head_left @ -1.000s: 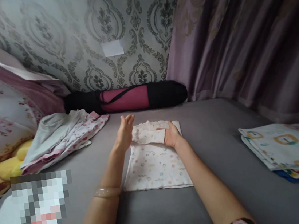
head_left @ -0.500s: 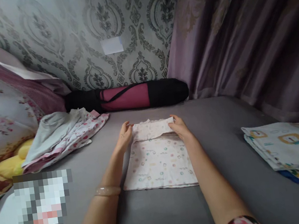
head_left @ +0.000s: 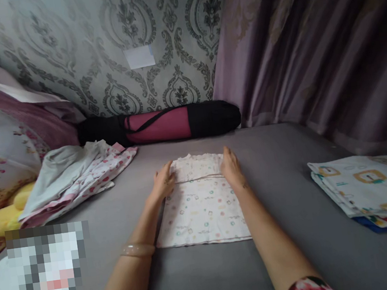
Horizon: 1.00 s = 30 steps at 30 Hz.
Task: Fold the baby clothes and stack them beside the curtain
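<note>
Down against the lower layer goes the folded flap (head_left: 198,168), whose right corner was held raised half a second earlier. At frame centre, the right hand (head_left: 232,164) lies along the flap's right edge, fingers extended and close together; the left hand (head_left: 164,179) curves at its left edge. Whether either one pinches fabric or merely presses, I cannot tell. Between them the patterned white cloth (head_left: 204,210) lies flat, its plain edge toward the lower middle.

If the hands pull unevenly or drag inward, I judge that the flap could skew or wrinkle, since the fabric looks thin and soft. Compared with before, the gap under the flap's right side is nearly closed, and the right thumb no longer shows on top.

Beyond are grey bedding (head_left: 203,277), crumpled clothes (head_left: 73,180) at left, a folded stack (head_left: 369,179) at right, and a black-and-maroon roll bag (head_left: 158,125) at upper centre.
</note>
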Tool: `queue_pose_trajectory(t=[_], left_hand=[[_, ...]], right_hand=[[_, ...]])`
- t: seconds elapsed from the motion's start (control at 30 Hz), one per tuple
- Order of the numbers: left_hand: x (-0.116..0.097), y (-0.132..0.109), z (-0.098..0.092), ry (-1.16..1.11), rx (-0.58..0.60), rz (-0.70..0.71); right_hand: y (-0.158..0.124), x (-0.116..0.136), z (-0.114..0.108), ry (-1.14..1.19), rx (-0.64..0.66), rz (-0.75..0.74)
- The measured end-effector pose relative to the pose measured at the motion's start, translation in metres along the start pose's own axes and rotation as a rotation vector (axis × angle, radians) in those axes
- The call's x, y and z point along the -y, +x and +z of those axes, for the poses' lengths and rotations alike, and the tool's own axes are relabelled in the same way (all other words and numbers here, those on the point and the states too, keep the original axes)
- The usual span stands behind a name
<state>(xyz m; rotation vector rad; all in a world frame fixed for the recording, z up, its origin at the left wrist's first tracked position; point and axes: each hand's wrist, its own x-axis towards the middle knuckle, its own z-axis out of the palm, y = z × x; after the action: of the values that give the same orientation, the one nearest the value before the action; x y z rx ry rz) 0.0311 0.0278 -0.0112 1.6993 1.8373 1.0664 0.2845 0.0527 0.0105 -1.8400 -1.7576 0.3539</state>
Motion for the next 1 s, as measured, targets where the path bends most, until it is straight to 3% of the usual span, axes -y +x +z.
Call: queue_pose_trajectory(t=[0.2, 0.33, 0.6, 1.0], left_hand=[[-0.006, -0.007, 0.017, 0.322, 0.143, 0.281], [-0.013, -0.009, 0.027, 0.527, 0.187, 0.341], [-0.013, -0.008, 0.03, 0.669, 0.255, 0.22], [-0.011, -0.004, 0.032, 0.62, 0.207, 0.031]], right_hand=[[-0.023, 0.041, 0.03, -0.169, 0.184, -0.382], [-0.034, 0.051, 0.048, -0.195, 0.302, -0.459], [-0.035, 0.042, 0.055, -0.234, 0.305, -0.403], [-0.03, 0.013, 0.047, -0.362, 0.098, -0.119]])
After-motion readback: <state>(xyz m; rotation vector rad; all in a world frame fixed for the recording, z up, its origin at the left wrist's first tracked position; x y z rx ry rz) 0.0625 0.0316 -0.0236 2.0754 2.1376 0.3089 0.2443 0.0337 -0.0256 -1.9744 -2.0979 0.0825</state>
